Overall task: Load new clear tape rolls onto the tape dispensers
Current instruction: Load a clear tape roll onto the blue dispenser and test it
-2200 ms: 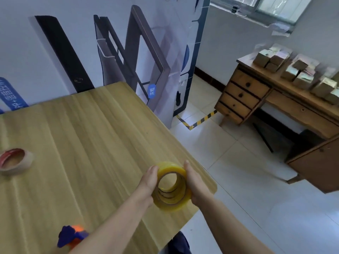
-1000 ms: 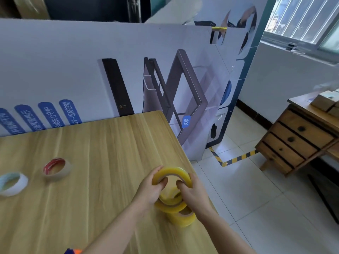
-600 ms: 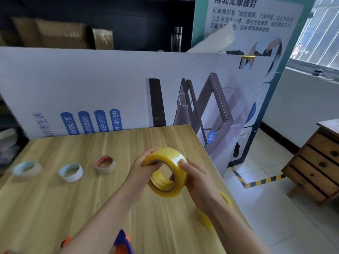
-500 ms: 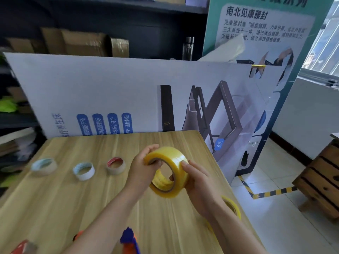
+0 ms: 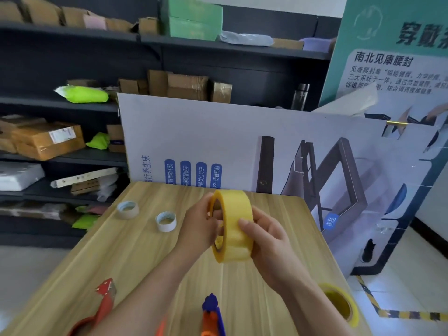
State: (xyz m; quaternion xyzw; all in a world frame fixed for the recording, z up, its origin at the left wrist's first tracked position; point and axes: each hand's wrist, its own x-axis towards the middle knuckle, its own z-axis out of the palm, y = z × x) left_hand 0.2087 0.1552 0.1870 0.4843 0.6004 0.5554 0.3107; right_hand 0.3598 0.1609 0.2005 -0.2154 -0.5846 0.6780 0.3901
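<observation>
Yellow-tinted tape roll (image 5: 234, 225) at frame centre, gripped on edge between my left hand (image 5: 201, 226) and right hand (image 5: 269, 236) above the wooden table (image 5: 135, 251); a second roll (image 5: 339, 303) lies lower right (red dispenser (image 5: 101, 304) lower left).

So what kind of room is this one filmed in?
Probably a stockroom or packing area: dark metal shelving stacked with brown cardboard boxes, printed product display boards leaning behind the wooden table, yellowish tape roll in hand.
</observation>
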